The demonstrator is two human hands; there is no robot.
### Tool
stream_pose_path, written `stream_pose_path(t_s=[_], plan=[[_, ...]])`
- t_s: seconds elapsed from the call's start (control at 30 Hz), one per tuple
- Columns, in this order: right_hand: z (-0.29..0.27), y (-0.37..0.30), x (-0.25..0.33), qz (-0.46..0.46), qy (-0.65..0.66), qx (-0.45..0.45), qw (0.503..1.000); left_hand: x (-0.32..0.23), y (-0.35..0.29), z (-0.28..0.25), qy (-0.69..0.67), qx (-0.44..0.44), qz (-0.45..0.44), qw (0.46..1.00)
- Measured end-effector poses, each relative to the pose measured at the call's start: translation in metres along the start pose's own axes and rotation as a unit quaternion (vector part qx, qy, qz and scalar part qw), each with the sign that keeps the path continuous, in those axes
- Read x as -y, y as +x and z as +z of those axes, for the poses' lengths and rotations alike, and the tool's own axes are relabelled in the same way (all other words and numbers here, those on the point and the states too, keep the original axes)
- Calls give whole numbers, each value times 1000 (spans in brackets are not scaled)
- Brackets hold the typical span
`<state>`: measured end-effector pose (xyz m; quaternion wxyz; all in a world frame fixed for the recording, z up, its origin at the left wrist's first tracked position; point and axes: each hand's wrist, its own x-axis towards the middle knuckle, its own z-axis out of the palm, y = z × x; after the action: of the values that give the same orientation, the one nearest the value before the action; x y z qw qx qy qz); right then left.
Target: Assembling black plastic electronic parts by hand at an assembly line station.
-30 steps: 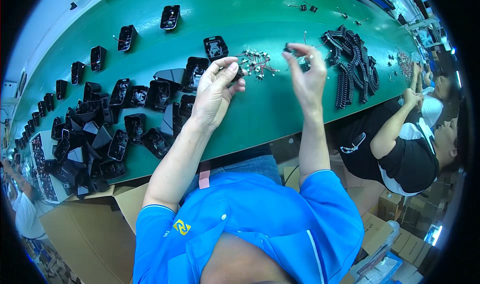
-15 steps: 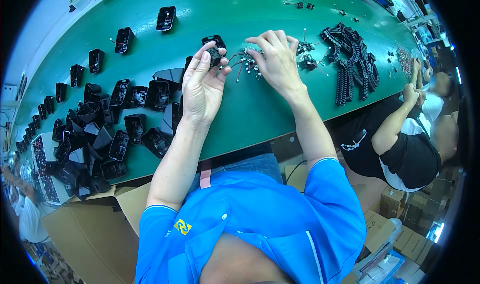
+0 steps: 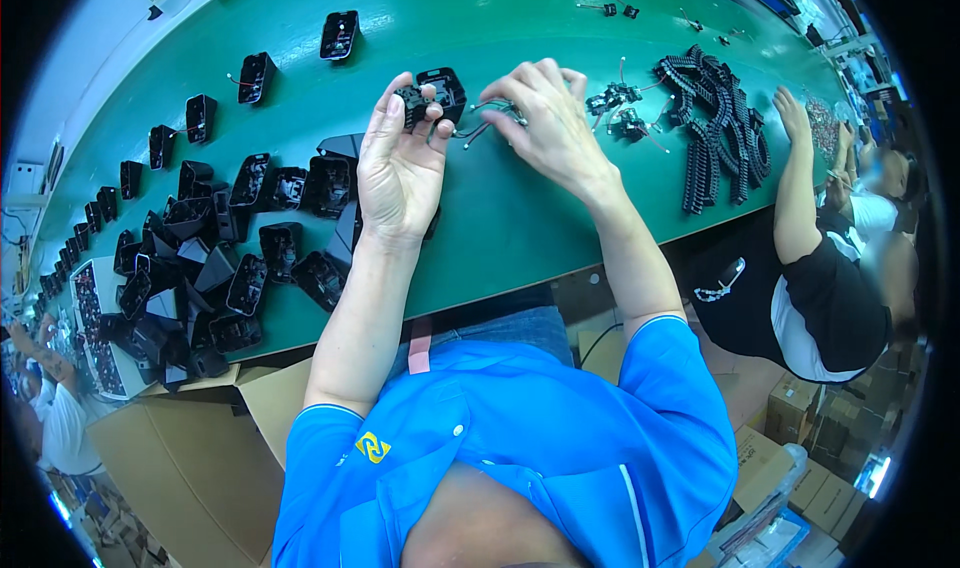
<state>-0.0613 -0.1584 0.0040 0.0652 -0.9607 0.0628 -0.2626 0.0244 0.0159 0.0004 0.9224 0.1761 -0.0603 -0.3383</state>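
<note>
My left hand [image 3: 398,183] is closed round a small black plastic part [image 3: 414,104], gripped between thumb and fingertips. Just behind that part stands an open black housing [image 3: 450,88], partly covered by my fingers. To the right, my right hand [image 3: 550,120] is closed on a bunch of thin wires [image 3: 482,128], dark and pale, with small ends poking out toward my left hand. What the wires join to is mostly hidden under my right fingers. Small wired components [image 3: 628,120] lie on the green table [image 3: 500,238] beyond my right hand.
Black housings [image 3: 190,278] are heaped at the left, and others stand in a curved row [image 3: 200,118] behind. Black segmented tracks [image 3: 712,128] lie piled at the right. A co-worker's arm [image 3: 797,178] reaches over the table there. An open cardboard box [image 3: 190,468] sits below the table's edge.
My right hand has gathered up the wires that lay on the table. My left hand has turned the black part slightly. The co-worker's arm at the right has stretched forward.
</note>
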Motion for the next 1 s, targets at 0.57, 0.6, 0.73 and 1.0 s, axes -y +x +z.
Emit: stream_pose_path(t_s=[0.57,0.6,0.73,1.0], plan=[[-24,7,31,4,227,-88,970,3,-5,3,78,16,-29,996],[-27,8,31,6,236,-102,966,4,-5,3,98,15,-41,994],[-24,6,30,48,347,-82,933,5,-5,4,83,22,-48,995],[-13,-1,40,96,483,-58,868,9,-5,2,82,8,-42,996]])
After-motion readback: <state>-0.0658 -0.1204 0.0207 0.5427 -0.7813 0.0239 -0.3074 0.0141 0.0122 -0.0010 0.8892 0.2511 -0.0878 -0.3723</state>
